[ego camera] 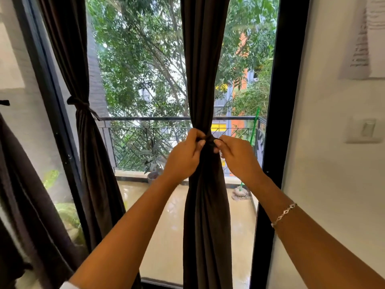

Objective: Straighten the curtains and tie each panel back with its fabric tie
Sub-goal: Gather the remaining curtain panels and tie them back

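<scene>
A dark brown curtain panel (205,84) hangs in the middle of the window, gathered narrow at waist height. Its fabric tie (209,140) wraps the gathered part. My left hand (184,157) pinches one end of the tie on the panel's left side. My right hand (237,157) pinches the other end on the right side. The knot between my fingers is mostly hidden. A second brown panel (87,142) hangs at the left, bound by its own knotted tie (80,103).
A third dark curtain (23,195) hangs at the far left edge. The black window frame (281,101) stands right of the middle panel, then a white wall with a light switch (367,128) and papers (366,36). Outside is a balcony with a railing (145,118), a potted plant and a mop.
</scene>
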